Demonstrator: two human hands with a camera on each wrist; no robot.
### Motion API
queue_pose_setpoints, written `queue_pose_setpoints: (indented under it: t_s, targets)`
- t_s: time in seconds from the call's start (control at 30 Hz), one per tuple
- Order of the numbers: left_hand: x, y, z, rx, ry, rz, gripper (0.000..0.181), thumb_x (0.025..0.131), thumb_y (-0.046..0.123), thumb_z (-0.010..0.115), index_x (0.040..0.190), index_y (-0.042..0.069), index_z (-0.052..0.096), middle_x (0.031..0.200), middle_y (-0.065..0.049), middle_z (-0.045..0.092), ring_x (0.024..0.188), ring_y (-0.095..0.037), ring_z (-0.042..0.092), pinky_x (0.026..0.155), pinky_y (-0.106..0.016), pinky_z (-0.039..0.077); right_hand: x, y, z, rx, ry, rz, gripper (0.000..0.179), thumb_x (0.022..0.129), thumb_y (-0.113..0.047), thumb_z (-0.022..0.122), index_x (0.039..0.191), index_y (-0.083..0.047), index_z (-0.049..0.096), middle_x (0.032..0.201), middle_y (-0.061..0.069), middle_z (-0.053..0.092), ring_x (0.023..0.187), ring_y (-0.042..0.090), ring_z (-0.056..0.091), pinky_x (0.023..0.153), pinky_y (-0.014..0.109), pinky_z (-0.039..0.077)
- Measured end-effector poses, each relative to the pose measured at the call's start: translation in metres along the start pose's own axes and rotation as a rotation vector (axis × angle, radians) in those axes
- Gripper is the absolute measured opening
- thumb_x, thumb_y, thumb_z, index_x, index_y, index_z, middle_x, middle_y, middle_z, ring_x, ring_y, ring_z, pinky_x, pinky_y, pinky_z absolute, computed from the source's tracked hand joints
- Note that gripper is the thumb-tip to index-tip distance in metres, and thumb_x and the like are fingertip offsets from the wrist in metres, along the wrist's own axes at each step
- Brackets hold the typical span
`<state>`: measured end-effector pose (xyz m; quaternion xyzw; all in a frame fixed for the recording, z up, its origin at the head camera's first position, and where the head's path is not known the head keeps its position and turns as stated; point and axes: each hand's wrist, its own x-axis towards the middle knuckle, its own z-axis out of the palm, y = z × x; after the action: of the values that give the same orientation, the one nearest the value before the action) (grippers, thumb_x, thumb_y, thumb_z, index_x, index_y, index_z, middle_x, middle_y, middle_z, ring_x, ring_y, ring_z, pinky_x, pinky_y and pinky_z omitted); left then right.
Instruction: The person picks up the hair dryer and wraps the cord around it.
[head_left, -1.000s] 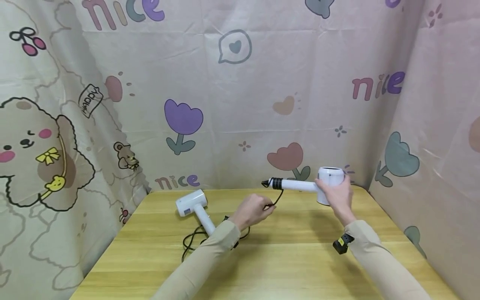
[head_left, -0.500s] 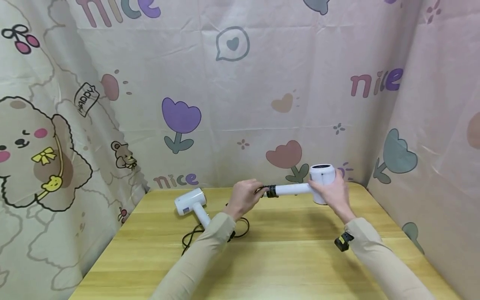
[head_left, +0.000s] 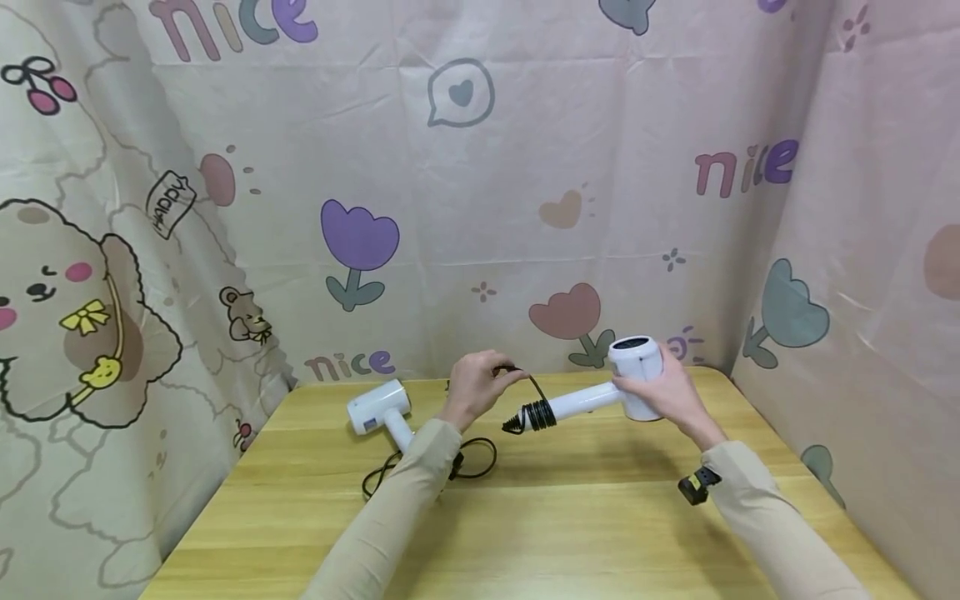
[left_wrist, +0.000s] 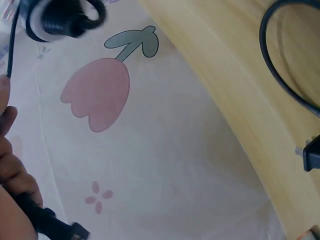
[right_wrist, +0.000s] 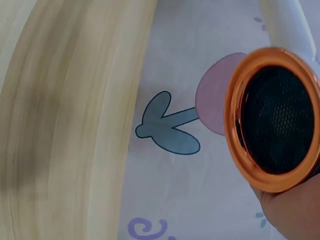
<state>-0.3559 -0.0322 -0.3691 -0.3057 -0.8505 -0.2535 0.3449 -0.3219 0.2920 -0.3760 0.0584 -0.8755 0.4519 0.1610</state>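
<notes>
My right hand (head_left: 672,398) grips the barrel of a white hair dryer (head_left: 581,402), held above the table with its handle pointing left and slightly down. Black cord (head_left: 538,414) is wound in several turns around the handle's end. From the turns a taut length rises to my left hand (head_left: 474,385), which pinches it up and to the left of the handle. In the left wrist view, a black plug (left_wrist: 52,223) pokes out below the curled fingers (left_wrist: 17,172). The right wrist view shows the dryer's copper-orange ring (right_wrist: 234,145) around a dark mesh (right_wrist: 280,120).
A second white hair dryer (head_left: 378,407) lies on the left of the wooden table (head_left: 570,533). Its loose black cord (head_left: 491,457) loops beside it, partly behind my left sleeve (head_left: 405,500). Printed curtain (head_left: 465,192) hangs behind and along both sides.
My left hand has carried the cord from in front of the handle, past its end, then up and to the left. The held dryer has shifted left, and its handle end has tipped down.
</notes>
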Motion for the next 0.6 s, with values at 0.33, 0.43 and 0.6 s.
queue_pose_setpoints:
  t_s: [0.33, 0.43, 0.6]
  targets:
    - [-0.003, -0.012, 0.008, -0.108, 0.159, 0.059, 0.013, 0.087, 0.013, 0.075, 0.097, 0.006, 0.077, 0.072, 0.001, 0.061, 0.055, -0.004, 0.048, 0.050, -0.014, 0.040, -0.001, 0.008, -0.005, 0.110, -0.082, 0.033, 0.078, 0.082, -0.032, 0.079, 0.143, -0.007, 0.037, 0.112, 0.025, 0.058, 0.092, 0.030, 0.063, 0.072, 0.039, 0.059]
    - [-0.005, -0.014, 0.007, -0.101, 0.167, 0.060, 0.013, 0.088, 0.010, 0.072, 0.099, 0.004, 0.077, 0.076, -0.002, 0.065, 0.056, -0.006, 0.051, 0.050, -0.016, 0.042, -0.002, 0.010, -0.006, 0.145, -0.101, 0.042, 0.074, 0.083, -0.030, 0.078, 0.140, -0.005, 0.039, 0.111, 0.025, 0.057, 0.089, 0.027, 0.064, 0.071, 0.039, 0.059]
    - [-0.008, -0.016, 0.008, -0.072, 0.145, 0.003, 0.013, 0.088, 0.012, 0.073, 0.100, 0.008, 0.077, 0.080, -0.002, 0.071, 0.059, -0.010, 0.059, 0.053, -0.021, 0.047, -0.005, 0.010, -0.008, 0.227, -0.148, 0.070, 0.070, 0.087, -0.028, 0.074, 0.141, -0.003, 0.036, 0.116, 0.026, 0.054, 0.088, 0.022, 0.063, 0.072, 0.039, 0.059]
